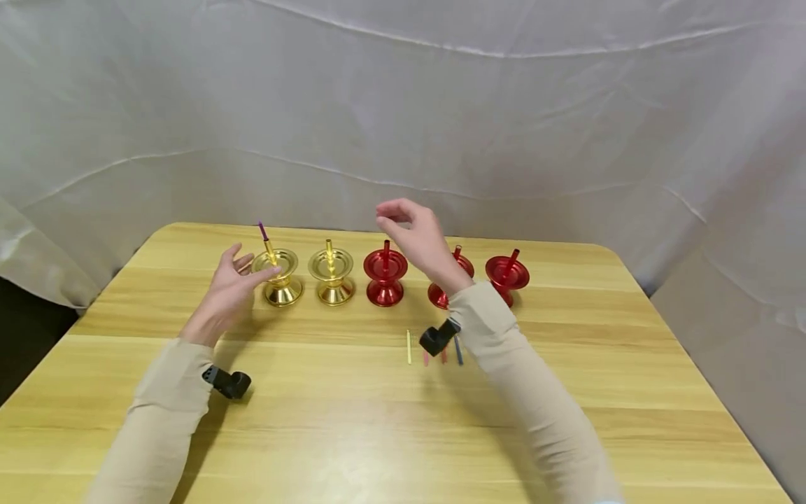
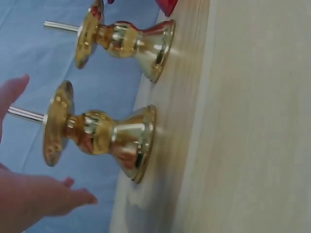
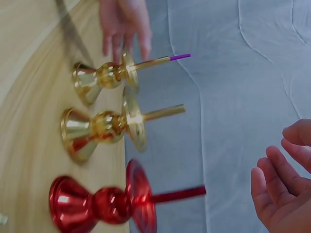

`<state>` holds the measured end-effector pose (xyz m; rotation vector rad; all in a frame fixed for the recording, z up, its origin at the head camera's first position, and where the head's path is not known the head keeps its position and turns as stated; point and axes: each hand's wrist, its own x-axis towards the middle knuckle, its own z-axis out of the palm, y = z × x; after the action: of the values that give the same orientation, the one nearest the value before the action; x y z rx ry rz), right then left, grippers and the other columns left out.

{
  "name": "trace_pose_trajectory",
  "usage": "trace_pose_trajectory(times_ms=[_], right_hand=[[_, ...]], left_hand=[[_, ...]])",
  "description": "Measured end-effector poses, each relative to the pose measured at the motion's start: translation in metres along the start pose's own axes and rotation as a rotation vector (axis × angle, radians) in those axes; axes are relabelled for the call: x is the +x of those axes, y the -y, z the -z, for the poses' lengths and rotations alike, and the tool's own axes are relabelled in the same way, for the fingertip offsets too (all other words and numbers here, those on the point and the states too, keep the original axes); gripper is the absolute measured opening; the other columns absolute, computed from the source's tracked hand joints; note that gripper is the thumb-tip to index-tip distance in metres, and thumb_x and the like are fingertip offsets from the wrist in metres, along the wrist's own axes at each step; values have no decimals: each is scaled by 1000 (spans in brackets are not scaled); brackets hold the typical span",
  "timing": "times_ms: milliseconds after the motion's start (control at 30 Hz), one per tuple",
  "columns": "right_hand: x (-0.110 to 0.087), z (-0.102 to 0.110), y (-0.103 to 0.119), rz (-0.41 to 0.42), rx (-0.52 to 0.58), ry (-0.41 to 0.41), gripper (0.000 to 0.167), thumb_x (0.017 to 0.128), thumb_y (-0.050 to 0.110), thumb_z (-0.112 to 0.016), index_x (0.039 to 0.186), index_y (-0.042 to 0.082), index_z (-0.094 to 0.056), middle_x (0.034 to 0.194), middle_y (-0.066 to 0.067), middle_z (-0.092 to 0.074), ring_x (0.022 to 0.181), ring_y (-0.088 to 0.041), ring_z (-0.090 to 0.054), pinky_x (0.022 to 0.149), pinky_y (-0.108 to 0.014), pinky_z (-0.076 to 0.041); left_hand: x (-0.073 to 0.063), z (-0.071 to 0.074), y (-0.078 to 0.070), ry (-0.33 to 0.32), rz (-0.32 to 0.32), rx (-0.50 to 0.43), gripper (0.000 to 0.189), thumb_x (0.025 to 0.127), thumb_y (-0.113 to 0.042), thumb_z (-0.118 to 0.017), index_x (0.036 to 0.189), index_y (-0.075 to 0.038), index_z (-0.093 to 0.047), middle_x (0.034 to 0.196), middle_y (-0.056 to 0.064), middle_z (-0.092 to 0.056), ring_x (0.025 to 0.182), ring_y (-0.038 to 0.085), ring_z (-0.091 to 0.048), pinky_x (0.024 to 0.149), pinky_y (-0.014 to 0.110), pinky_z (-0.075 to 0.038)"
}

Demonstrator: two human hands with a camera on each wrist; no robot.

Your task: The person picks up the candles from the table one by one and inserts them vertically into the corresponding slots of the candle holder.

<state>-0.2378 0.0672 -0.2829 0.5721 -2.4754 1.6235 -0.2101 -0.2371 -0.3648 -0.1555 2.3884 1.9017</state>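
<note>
My left hand (image 1: pixel 228 288) is spread beside the leftmost gold candle holder (image 1: pixel 283 292), its thumb overlapping the dish in the head view. The left wrist view has a gap between those fingers and the holder's stem. A thin purple candle (image 1: pixel 262 231) stands in this holder's tube, leaning slightly. My right hand (image 1: pixel 423 236) hovers above the red holders with loosely bent fingers and nothing visible in them. Below it are the middle red candle holder (image 1: pixel 385 292) and another red candle holder (image 1: pixel 439 297), partly hidden by the hand and wrist.
A second gold candle holder (image 1: pixel 335 290) and a rightmost red candle holder (image 1: pixel 502 271) complete the row. Nearer on the wooden table (image 1: pixel 327 420) lie a yellow candle (image 1: pixel 408 348), a pink one, a red one and a blue candle (image 1: pixel 458 351). A pale curtain (image 1: pixel 403 105) hangs behind.
</note>
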Motion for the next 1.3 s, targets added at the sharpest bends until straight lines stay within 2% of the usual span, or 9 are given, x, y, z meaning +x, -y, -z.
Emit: trace_pose_trajectory(times_ms=[100,233,367,467,567,767,900,1067,1300], right_hand=[[-12,11,-7,9,-18,-6,23,96,13,-61,115,2,-66,111,-8,-66,105,-19,-59,93,-33,-48],[-31,23,-18,-18,-27,-10,23,96,13,-60,116,1,-65,111,-9,-66,105,-19,-59,91,-33,-49],[-57,31,-25,-53,-20,-22,23,96,13,-60,115,1,-65,110,-9,-66,100,-20,-60,87,-34,-50],[-74,36,-29,-76,-16,-32,22,96,12,-61,114,2,-66,110,-9,-67,99,-21,-61,87,-34,-50],[-87,40,-34,-98,-33,-34,20,95,12,-62,111,3,-67,108,-9,-67,98,-21,-61,87,-33,-50],[-105,47,-50,-155,-76,-15,18,94,11,-63,109,1,-68,106,-12,-68,94,-24,-62,79,-31,-51],[-115,50,-64,-181,-87,7,17,94,8,-62,108,-1,-67,104,-13,-68,95,-26,-63,83,-35,-53],[-127,53,-78,-203,-138,32,16,93,5,-62,106,-2,-67,104,-14,-68,98,-27,-63,88,-41,-52],[-139,56,-91,-224,-191,64,16,92,2,-62,106,-5,-66,99,-13,-69,92,-26,-63,81,-37,-52]], left_hand=[[-8,1,-4,-61,-2,-8,107,89,-32,-71,153,-9,11,158,21,-5,143,38,-7,116,46,-12],[-21,-4,-7,-165,5,-22,99,89,-30,-71,154,-8,0,155,20,-17,142,34,-17,115,44,-20],[-31,-13,-10,-251,-18,-24,84,90,-22,-69,152,-6,-15,139,17,-37,132,29,-33,109,36,-33],[-38,-22,-13,-277,-55,2,73,91,-17,-68,149,-3,-25,126,12,-45,120,23,-43,99,24,-41],[-45,-30,-16,-257,-79,54,67,92,-15,-66,147,-1,-29,126,14,-50,115,23,-48,91,21,-44],[-54,-43,-22,-94,-99,210,68,95,-19,-62,149,0,-26,140,25,-46,127,39,-44,103,46,-40],[-53,-51,-25,-37,-106,262,69,95,-20,-62,150,0,-25,141,28,-43,128,42,-42,106,50,-36],[-46,-60,-26,21,-72,233,73,95,-20,-61,153,-3,-19,144,29,-39,128,41,-43,104,49,-38],[-28,-72,-16,50,-20,146,80,96,-19,-60,155,-5,-7,150,28,-29,133,39,-38,107,46,-36]])
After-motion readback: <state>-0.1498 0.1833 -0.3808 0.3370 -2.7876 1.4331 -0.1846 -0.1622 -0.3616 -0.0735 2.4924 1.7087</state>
